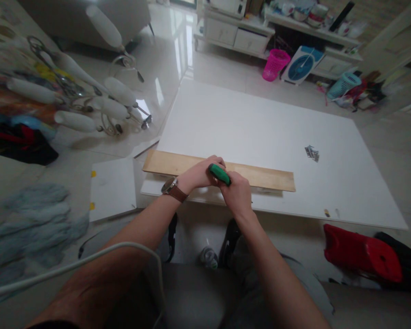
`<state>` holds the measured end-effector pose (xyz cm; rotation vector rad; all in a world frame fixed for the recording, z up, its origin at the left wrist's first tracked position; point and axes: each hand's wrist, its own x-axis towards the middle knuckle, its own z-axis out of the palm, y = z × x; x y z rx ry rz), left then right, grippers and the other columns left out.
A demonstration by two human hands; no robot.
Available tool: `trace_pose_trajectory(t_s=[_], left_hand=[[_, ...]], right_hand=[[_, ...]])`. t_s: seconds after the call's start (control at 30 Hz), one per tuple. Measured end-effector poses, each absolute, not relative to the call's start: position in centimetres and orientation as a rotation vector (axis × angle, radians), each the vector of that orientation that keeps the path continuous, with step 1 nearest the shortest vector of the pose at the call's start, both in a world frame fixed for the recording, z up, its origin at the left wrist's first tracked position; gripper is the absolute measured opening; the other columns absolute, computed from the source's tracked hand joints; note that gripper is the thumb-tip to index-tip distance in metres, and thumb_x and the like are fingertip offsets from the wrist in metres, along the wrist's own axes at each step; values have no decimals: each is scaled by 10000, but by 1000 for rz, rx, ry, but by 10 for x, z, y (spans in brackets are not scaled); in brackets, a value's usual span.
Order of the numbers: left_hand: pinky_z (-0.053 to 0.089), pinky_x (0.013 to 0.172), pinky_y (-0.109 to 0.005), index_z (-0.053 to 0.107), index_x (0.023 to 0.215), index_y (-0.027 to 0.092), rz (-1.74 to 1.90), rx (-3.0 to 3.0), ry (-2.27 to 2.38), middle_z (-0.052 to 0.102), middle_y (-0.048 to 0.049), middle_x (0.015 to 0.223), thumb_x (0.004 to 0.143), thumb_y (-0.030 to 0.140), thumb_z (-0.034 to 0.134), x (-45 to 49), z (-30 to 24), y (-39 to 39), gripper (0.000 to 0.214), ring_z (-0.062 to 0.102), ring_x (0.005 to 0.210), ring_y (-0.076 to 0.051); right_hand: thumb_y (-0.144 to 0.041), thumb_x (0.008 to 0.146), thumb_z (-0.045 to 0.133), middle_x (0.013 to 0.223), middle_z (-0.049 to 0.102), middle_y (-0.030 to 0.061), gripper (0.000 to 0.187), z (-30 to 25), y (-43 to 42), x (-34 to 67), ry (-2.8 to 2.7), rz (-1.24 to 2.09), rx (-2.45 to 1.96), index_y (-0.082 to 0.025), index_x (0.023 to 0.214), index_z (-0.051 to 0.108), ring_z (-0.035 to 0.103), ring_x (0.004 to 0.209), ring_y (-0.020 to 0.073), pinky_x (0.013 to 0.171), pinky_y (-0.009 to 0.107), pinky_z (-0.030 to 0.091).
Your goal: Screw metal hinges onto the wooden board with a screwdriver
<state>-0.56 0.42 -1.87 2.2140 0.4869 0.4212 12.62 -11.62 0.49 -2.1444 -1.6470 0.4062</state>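
the right hand (237, 189) is closed on the green handle (220, 175) over the plank (263, 176), which lies along the near side of the white board (243, 119), while the left hand (202, 172) bends just beside, its grip impossible to tell, and screws (313, 154) lie farther right.

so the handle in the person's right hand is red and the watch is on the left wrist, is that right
The colour is wrong: the head view shows that the handle in the right hand is green, not red. The watch is indeed on the left wrist.
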Motion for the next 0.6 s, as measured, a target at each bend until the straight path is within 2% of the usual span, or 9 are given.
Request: trace_pose_trajectory(t_s=[0.13,0.3,0.6], left_hand=[[523,948,-350,725,867,164,431,2194,530,719,-82,1062,731,138,834,-4,-24,5,177,627,1011,-208],[518,951,-366,715,841,165,436,2235,475,709,-84,1050,757,160,837,-5,-23,6,148,627,1009,-217],[519,953,-370,735,844,163,444,2260,430,703,-88,1054,779,107,793,-5,-21,5,103,631,1015,-224]], right_hand=[[-179,938,637,1004,819,104,164,2,-116,127,-1638,402,-2174,-192,1003,787,701,877,241,723,317,383],[-115,919,612,1018,829,101,221,4,-116,125,-1653,384,-2182,-197,1018,791,713,896,247,741,317,396],[-165,945,621,1044,821,96,221,6,-117,124,-1684,396,-2121,-202,1085,788,712,927,257,760,322,411]])
